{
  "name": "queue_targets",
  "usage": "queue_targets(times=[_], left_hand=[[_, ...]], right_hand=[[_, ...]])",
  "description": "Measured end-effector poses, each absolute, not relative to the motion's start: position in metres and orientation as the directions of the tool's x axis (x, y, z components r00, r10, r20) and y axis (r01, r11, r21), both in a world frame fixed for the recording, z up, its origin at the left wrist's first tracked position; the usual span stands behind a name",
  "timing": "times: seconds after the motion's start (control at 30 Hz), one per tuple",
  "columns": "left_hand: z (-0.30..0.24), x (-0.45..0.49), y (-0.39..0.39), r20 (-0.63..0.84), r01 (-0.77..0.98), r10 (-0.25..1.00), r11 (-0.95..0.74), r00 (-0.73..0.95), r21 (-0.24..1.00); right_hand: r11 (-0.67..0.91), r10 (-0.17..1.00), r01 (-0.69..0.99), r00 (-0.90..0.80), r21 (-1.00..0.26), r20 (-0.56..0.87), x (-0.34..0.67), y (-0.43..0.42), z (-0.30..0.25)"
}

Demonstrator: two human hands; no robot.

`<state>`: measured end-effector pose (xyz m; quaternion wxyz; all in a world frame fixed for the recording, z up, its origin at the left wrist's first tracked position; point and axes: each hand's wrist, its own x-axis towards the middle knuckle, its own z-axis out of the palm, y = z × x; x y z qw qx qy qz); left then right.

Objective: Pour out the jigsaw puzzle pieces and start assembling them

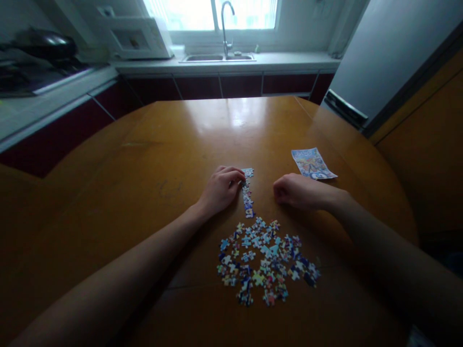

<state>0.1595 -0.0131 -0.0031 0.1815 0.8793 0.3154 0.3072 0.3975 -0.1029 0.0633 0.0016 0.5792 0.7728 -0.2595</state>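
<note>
A narrow strip of joined jigsaw pieces (pixel 247 200) lies on the table, running away from me. My left hand (pixel 221 189) rests at its left side, thumb and fingers bent together on the strip's upper left edge. To the right of the strip, apart from it, my right hand (pixel 294 191) lies on the table with its fingers curled in. Whatever those fingers may hold is hidden. Nearer to me spreads a loose pile of jigsaw pieces (pixel 265 264), mostly light blue, white and dark blue.
A printed picture sheet (pixel 313 164) lies just beyond my right hand. The wooden table (pixel 162 144) has a rounded edge. Past it are a counter with a sink (pixel 204 58) and faucet (pixel 224 29), a white microwave (pixel 132 38), a wok (pixel 47 44) at left and a fridge (pixel 390 53) at right.
</note>
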Motion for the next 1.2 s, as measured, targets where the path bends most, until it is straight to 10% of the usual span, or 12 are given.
queue_targets(times=[1.2], left_hand=[[-0.0008, 0.1595, -0.0158, 0.414, 0.455, 0.674, -0.728, 0.612, 0.513]], right_hand=[[0.174, 0.894, 0.894, -0.319, -0.412, -0.315, 0.3972, -0.1028, 0.0658]])
